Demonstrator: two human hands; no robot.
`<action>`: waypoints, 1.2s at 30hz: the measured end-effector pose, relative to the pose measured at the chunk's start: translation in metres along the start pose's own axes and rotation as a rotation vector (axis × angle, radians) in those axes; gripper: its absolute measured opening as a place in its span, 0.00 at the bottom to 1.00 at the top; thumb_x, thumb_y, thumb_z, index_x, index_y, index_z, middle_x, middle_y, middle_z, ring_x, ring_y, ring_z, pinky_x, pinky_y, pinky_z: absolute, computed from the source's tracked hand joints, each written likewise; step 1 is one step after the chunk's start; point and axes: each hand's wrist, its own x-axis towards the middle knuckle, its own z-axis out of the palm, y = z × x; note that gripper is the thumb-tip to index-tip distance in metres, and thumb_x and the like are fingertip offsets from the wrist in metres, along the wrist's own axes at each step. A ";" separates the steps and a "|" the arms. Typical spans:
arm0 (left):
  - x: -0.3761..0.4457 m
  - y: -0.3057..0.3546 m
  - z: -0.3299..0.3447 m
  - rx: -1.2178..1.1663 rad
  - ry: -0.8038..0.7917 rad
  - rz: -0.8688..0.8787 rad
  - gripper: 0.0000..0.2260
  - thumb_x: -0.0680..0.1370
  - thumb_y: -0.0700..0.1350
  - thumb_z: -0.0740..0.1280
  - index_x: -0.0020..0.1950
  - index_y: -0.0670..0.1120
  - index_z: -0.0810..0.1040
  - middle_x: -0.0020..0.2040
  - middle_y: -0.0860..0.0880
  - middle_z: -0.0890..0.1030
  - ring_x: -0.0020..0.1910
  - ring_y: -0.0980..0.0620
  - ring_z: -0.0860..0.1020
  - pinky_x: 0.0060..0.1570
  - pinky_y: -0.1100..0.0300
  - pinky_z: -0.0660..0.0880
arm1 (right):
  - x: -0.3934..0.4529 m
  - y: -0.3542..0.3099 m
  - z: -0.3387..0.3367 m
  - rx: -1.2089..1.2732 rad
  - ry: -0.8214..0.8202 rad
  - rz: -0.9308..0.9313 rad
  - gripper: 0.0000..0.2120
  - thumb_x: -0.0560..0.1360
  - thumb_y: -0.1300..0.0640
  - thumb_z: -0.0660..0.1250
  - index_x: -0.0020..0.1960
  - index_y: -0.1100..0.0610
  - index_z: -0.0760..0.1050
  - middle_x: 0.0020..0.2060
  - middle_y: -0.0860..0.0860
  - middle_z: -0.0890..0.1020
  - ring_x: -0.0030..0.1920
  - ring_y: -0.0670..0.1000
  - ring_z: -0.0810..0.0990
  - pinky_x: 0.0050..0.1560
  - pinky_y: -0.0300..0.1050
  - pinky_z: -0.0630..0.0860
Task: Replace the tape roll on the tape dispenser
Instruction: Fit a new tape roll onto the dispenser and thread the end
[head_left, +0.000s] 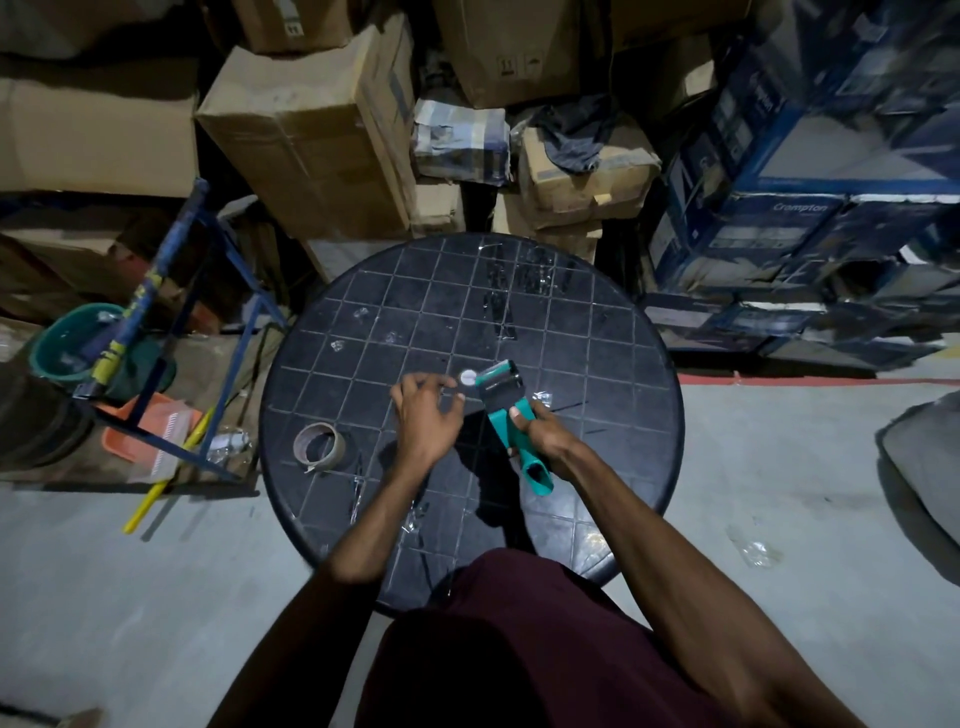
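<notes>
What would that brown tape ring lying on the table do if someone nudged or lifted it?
The tape ring looks like a thin, nearly used-up cardboard core, so it is probably very light and would slide easily on the table. Lying flat, it seems unlikely to roll. A loose tail at its edge may stick or drag slightly.

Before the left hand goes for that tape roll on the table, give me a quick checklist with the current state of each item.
1. Dispenser held firm: ok, the right hand grips its teal handle.
2. Dispenser spindle free of a roll: ok, no tape roll sits on it; a white round hub shows beside the dark roller.
3. Tape roll within reach: ok, it lies flat on the round table, to the left of the left hand.
4. Left hand free: cannot tell; its fingers are curled near the hub and may be pinching something small.
5. Roll usable: cannot tell; it looks thin, mostly brown core.
6. Path to the roll: ok, only bare table lies between.
</notes>
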 end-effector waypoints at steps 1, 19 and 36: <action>-0.006 -0.002 0.007 -0.117 -0.022 -0.077 0.07 0.76 0.49 0.71 0.53 0.52 0.81 0.57 0.50 0.75 0.60 0.51 0.70 0.66 0.54 0.68 | 0.002 0.000 0.001 0.030 0.008 0.001 0.11 0.84 0.51 0.62 0.64 0.52 0.70 0.54 0.59 0.82 0.43 0.56 0.82 0.44 0.56 0.82; -0.048 0.028 0.021 -1.422 -0.666 -0.867 0.17 0.76 0.45 0.70 0.60 0.36 0.77 0.45 0.40 0.80 0.43 0.45 0.79 0.53 0.44 0.79 | -0.012 -0.031 0.012 0.086 0.080 -0.215 0.06 0.82 0.61 0.65 0.47 0.53 0.76 0.42 0.50 0.83 0.37 0.45 0.79 0.32 0.36 0.74; -0.050 0.021 0.023 -1.447 -0.574 -0.810 0.09 0.68 0.36 0.61 0.46 0.41 0.77 0.37 0.46 0.76 0.32 0.52 0.75 0.32 0.59 0.77 | -0.020 -0.065 -0.009 -0.362 0.312 -0.659 0.10 0.74 0.58 0.76 0.56 0.54 0.85 0.52 0.50 0.80 0.51 0.48 0.78 0.46 0.35 0.72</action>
